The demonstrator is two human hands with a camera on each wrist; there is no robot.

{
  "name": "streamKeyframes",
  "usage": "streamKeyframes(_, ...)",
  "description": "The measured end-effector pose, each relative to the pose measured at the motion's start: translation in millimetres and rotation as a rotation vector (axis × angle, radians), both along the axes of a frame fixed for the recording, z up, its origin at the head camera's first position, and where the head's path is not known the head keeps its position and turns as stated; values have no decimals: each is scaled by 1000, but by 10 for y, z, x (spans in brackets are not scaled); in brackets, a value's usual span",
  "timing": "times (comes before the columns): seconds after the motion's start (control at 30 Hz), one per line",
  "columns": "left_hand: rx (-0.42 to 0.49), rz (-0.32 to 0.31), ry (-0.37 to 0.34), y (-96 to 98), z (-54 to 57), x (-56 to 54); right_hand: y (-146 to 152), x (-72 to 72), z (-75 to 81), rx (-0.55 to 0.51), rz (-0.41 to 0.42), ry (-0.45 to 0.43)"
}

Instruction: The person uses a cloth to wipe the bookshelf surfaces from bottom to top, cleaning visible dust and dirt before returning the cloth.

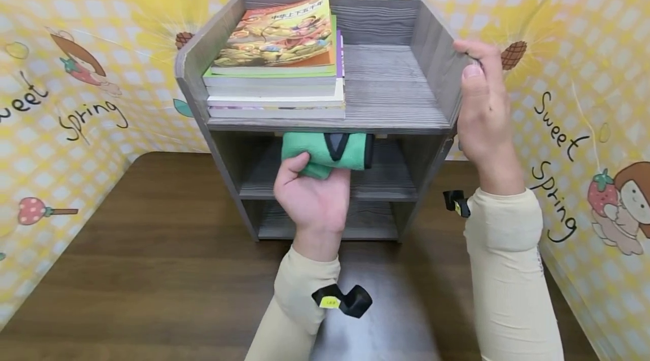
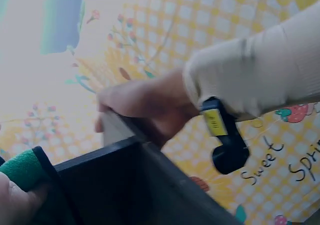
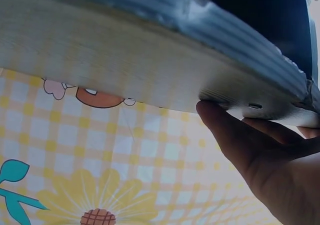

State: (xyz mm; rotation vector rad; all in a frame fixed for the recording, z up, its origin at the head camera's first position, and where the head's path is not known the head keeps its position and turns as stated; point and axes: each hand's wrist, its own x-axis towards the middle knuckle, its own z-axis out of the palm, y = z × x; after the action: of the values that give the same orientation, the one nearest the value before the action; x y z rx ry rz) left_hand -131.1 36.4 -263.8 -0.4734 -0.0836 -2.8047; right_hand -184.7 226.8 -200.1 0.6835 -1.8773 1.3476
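A folded green cloth (image 1: 310, 149) with black edging lies in my left hand (image 1: 317, 197), palm up, just below the top board of a grey wooden shelf unit (image 1: 396, 82). My thumb lies over its left part; the other fingers are hidden beneath it. The left wrist view catches only a corner of the green cloth (image 2: 22, 170). My right hand (image 1: 484, 107) grips the unit's right side panel (image 1: 442, 62), fingers bent over its upper edge. In the right wrist view, fingertips of the right hand (image 3: 270, 160) touch the panel's outer face.
Several stacked books (image 1: 276, 62) occupy the left of the top shelf. Below it are a middle shelf (image 1: 386, 186) and a bottom shelf (image 1: 376, 223). Yellow checked fabric (image 1: 127, 28) surrounds the unit on the back and sides. The floor (image 1: 152, 271) is brown wood.
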Motion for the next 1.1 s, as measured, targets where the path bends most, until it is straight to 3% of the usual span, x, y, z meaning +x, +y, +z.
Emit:
streamKeyframes(0.1, 12, -5, -1, -84, 27, -24, -2, -2, 4, -20, 4, 0)
streamKeyframes(0.3, 22, -32, -50, -213, 28, -204, 3, 17, -23, -36, 21, -2)
streamKeyframes(0.37, 17, -23, -58, -244, 4, -180, 18, 26, -33, -22, 3, -2)
streamKeyframes(0.5, -4, 32, -30, -315, -17, -14, 52, 39, -41, -1, -23, -1)
streamKeyframes(0.63, 10, 54, 0, -426, 18, 96, 48, 50, -31, -10, -13, -15)
streamKeyframes(0.93, 58, 62, -59, -759, 121, -163, -19, 30, -20, -11, -1, -4)
streamKeyframes(1.0, 69, 51, -48, -801, 126, -140, -17, 31, -18, 2, -10, 9)
streamKeyframes(1.1, 81, 69, -32, -839, 131, 6, -16, 37, -1, 4, -26, 13)
